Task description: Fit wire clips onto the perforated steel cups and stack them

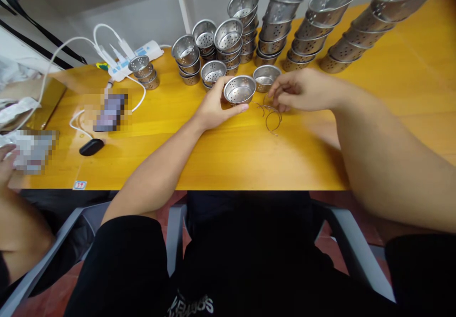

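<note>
My left hand (213,104) is closed around the side of a small perforated metal cup (240,91), thumb along its front and the open rim tilted towards me. To its right, my right hand (302,89) has its fingers curled at several thin wire rings (273,112). The fingertips appear to pinch one ring, though part of the grip is hidden. Another perforated cup (266,75) stands on the table just behind those fingers. Left of the held cup, a short stack of cups (213,73) is close behind my left hand.
Tall, leaning stacks of cups (309,39) line the back of the yellow table (242,160). A small stack (144,72) stands by a white power strip (149,50). Left are a blurred phone (111,112), a black oval object (91,147) and another person's hand (6,162).
</note>
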### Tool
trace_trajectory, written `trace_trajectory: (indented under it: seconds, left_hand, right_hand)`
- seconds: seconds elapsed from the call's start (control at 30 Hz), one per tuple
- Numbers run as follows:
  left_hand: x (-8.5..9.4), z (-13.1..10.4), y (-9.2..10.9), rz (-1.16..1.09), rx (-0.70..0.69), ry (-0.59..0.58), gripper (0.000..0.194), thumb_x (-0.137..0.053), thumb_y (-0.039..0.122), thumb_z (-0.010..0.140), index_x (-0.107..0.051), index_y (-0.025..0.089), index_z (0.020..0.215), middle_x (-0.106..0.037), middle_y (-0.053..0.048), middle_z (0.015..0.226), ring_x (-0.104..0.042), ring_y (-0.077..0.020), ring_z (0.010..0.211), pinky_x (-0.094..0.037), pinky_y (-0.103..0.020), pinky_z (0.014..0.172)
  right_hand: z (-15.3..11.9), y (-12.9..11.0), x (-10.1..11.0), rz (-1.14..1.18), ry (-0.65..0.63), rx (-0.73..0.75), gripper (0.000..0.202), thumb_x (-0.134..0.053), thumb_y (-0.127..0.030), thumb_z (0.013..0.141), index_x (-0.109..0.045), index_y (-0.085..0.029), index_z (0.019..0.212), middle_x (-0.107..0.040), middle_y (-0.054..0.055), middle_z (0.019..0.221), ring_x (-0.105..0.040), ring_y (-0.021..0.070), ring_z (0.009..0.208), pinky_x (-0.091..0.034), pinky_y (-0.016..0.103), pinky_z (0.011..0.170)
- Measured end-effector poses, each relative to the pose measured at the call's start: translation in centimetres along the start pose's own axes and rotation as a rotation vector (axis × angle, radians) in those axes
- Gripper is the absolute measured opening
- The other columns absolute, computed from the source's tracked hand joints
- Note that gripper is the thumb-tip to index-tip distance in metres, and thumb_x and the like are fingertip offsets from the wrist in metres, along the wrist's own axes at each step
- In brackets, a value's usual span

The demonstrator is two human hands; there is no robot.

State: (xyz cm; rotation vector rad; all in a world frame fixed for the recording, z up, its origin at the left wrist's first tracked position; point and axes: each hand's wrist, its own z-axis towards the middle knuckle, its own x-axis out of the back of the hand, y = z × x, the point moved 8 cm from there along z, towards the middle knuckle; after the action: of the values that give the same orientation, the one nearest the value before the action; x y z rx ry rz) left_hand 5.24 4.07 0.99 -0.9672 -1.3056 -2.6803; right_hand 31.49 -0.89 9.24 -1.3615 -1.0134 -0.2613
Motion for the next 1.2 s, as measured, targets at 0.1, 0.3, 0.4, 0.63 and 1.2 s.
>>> trace_trajectory:
  seconds: [0.1,0.3,0.4,0.63,1.2]
  left_hand:
    - [0.1,0.0,0.2,0.005,0.016,0.004,0.117,-0.091,0.108,0.097,-0.053,0.032,0.177,-0.073,-0.016,0.175,-0.079,-0.0412,0.165,-0.065,-0.064,0.145]
    - [0.0,-0.1,0.6,0.002,0.060,-0.004,0.122,-0.090,0.111,0.094,-0.053,0.030,0.179,-0.072,-0.020,0.179,-0.079,-0.0423,0.165,-0.066,-0.064,0.144]
    - [0.0,-0.2,0.7,0.013,0.067,-0.008,0.118,-0.092,0.104,0.099,-0.052,0.031,0.182,-0.073,-0.019,0.180,-0.079,-0.0419,0.166,-0.064,-0.066,0.147]
    - [0.3,-0.2,1.4,0.044,0.050,0.009,0.113,-0.098,0.098,0.099,-0.058,0.028,0.177,-0.078,-0.020,0.176,-0.081,-0.0410,0.163,-0.067,-0.062,0.144]
    - [0.1,-0.1,1.4,0.022,0.038,0.006,0.112,-0.095,0.100,0.097,-0.058,0.029,0.176,-0.079,-0.018,0.176,-0.083,-0.0402,0.162,-0.068,-0.057,0.141]
  right_hand:
    - [0.0,0.3,0.6,-0.176,-0.007,0.139,0.036,-0.084,-0.029,0.096,-0.084,-0.024,0.132,-0.086,0.010,0.111,-0.079,0.0325,0.094,-0.064,0.050,0.093]
    - [0.0,1.7,0.1,-0.276,-0.149,0.190,0.074,-0.093,-0.047,0.090,-0.083,-0.021,0.158,-0.073,0.016,0.131,-0.072,0.0336,0.098,-0.064,0.052,0.092]
    - [0.0,1.6,-0.3,-0.258,-0.163,0.172,0.066,-0.094,-0.052,0.096,-0.081,-0.021,0.153,-0.074,0.012,0.120,-0.069,0.0311,0.092,-0.061,0.050,0.086]
    - [0.4,0.7,-1.3,-0.188,-0.137,0.148,0.027,-0.090,-0.047,0.107,-0.080,-0.026,0.120,-0.077,0.009,0.101,-0.070,0.0311,0.087,-0.057,0.052,0.086]
    - [0.6,0.9,-2.7,-0.205,-0.111,0.297,0.044,-0.095,-0.073,0.112,-0.088,-0.033,0.129,-0.086,0.013,0.120,-0.076,0.0368,0.097,-0.066,0.059,0.095]
